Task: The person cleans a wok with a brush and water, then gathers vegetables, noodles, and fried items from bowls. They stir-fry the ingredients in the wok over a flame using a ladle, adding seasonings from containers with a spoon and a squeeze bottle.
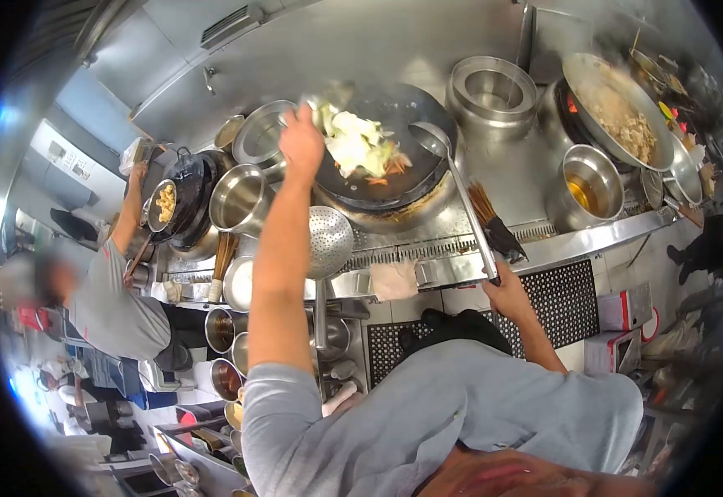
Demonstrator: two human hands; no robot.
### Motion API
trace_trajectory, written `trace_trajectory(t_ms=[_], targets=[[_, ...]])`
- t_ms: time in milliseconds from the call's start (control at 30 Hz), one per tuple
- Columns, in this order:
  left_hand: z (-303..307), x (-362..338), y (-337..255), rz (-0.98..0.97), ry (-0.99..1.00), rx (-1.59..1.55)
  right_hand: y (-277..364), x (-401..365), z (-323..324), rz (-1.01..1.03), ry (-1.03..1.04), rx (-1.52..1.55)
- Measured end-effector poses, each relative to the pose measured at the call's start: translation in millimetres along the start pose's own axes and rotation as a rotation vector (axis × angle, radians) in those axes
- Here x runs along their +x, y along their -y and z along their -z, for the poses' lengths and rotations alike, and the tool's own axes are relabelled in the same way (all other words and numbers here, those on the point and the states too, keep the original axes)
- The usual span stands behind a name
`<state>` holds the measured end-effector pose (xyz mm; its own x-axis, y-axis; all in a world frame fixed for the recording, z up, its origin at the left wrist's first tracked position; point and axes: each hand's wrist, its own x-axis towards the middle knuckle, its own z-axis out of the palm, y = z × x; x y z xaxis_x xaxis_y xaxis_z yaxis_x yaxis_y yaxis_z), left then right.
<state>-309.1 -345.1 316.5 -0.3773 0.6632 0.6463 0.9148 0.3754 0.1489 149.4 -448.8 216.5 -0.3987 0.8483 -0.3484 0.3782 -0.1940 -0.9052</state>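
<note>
My left hand (302, 142) is raised at the left rim of a black wok (423, 112). Its fingers are curled in, and what they grip is blurred and partly hidden. Chopped pale green cabbage (357, 142) lies or tumbles in the wok beside that hand, with orange carrot strips (386, 170) below it. In my right hand (506, 290) is the handle end of a long steel ladle (466, 195). The ladle's bowl rests over the wok's right side.
A perforated strainer (329, 240) and a steel pot (241, 199) stand left of the wok. Rightward are nested pots (491, 89), a bamboo brush (484, 203), a pot of yellow liquid (589, 184) and a large pan of food (614, 108). A co-worker (121, 290) cooks at left.
</note>
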Motion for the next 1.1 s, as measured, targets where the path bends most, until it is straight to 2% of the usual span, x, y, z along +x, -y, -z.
trace_trajectory(t_ms=[67,133,167,233,267,333,367,433,467,533,567,600,667,700,733,767,833,867,900,933,967,1000,1067,1100], targets=[[17.1,28.1,-4.5,0.001,-0.020,0.046,-5.6,-0.6,6.0,-0.028,-0.003,-0.071],[26.5,42.1,-10.1,-0.032,-0.132,0.054,-25.7,11.8,8.7,0.362,-0.202,-0.331],[23.8,35.9,-13.3,-0.026,-0.124,0.057,10.0,4.2,11.6,0.062,-0.094,-0.228],[16.0,16.2,-27.4,-0.210,0.142,0.117,10.9,20.9,11.9,0.103,-0.089,-0.281],[8.7,-0.4,-33.3,-0.240,0.213,0.130,13.2,29.3,10.7,0.150,-0.089,-0.327],[-8.2,-38.9,-33.1,-0.005,0.175,-0.053,40.1,36.4,6.5,0.141,-0.049,-0.273],[-6.9,-56.4,-27.8,0.015,0.178,-0.039,43.0,39.4,3.7,0.156,-0.045,-0.235],[-2.6,-88.3,-13.4,0.489,0.010,-0.263,36.0,51.7,-0.4,0.262,-0.055,-0.205],[-4.2,-113.8,-2.5,0.524,0.003,-0.232,31.0,54.4,-3.0,0.266,-0.009,-0.213],[0.5,-162.3,21.1,0.770,-0.164,-0.746,28.0,72.1,-14.9,0.323,0.008,0.027],[17.5,-178.7,20.6,0.903,-0.203,-0.936,25.1,90.5,-21.6,0.297,0.186,0.213],[37.6,-194.4,17.1,1.026,-0.265,-1.127,38.7,100.3,-30.7,0.130,0.370,0.381],[76.4,-228.9,33.2,1.118,-0.241,-1.250,56.3,123.5,-52.6,-0.089,0.761,0.498],[95.7,-245.7,41.8,1.143,-0.251,-1.209,49.2,130.3,-75.7,-0.033,0.821,0.567],[118.5,-270.3,49.0,1.193,-0.272,-1.154,52.6,135.3,-92.4,-0.191,0.933,0.762],[140.5,-297.4,50.8,1.220,-0.354,-1.135,35.0,162.6,-115.8,-0.303,1.366,1.111],[184.9,-358.8,41.7,1.300,-0.486,-1.115,88.5,126.8,-151.2,-0.170,1.584,1.276],[208.3,-390.8,35.1,1.363,-0.535,-1.134,104.7,108.9,-171.0,-0.197,1.692,1.366],[227.4,-427.9,26.2,1.367,-0.556,-1.015,111.3,90.3,-186.3,-0.237,1.777,1.472],[251.5,-455.1,7.4,1.437,-0.554,-0.872,112.8,77.6,-196.7,-0.251,1.815,1.479],[267.4,-485.2,-11.7,1.502,-0.633,-0.808,115.9,62.0,-204.9,-0.299,1.861,1.483],[279.6,-515.2,-31.2,1.556,-0.701,-0.754,117.0,51.5,-211.4,-0.249,1.903,1.416],[301.6,-577.8,-100.8,1.649,-0.950,-0.788,111.3,19.7,-203.2,-0.148,1.990,1.335],[306.8,-609.9,-130.3,1.686,-1.093,-0.794,110.9,8.3,-209.0,-0.173,2.040,1.311]])
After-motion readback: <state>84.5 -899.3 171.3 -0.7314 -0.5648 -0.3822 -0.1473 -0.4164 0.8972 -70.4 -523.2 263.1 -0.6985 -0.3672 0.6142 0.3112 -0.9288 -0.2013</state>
